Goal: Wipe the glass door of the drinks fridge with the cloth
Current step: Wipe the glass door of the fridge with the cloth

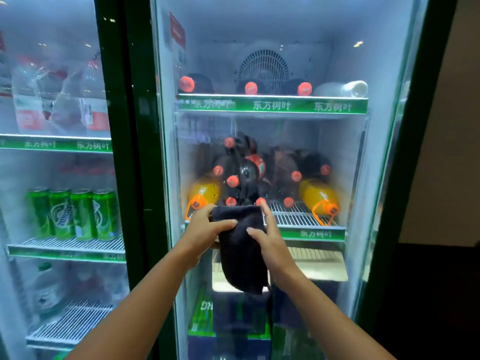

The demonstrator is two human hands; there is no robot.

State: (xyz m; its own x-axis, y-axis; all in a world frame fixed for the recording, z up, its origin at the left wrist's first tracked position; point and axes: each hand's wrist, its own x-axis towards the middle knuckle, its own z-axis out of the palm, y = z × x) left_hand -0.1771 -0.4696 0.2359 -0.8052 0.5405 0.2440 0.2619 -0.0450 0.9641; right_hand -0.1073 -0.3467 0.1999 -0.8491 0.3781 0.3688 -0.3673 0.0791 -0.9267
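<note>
Your two forearms reach in from 6 o'clock and meet at the centre of the view. Your left hand [205,227] pinches the upper left edge of the dark cloth [242,249], thumb on its front and fingers [200,207] curled behind. At 3 o'clock of it, your right hand [267,236] grips the cloth's right edge, thumb across the front, fingers extended upward. The cloth hangs folded between them, before the misted glass door [280,157]. Beyond, red-capped bottles [244,175] lie piled on a wire shelf [298,216]; green cans [75,214] stand at 9 o'clock.
</note>
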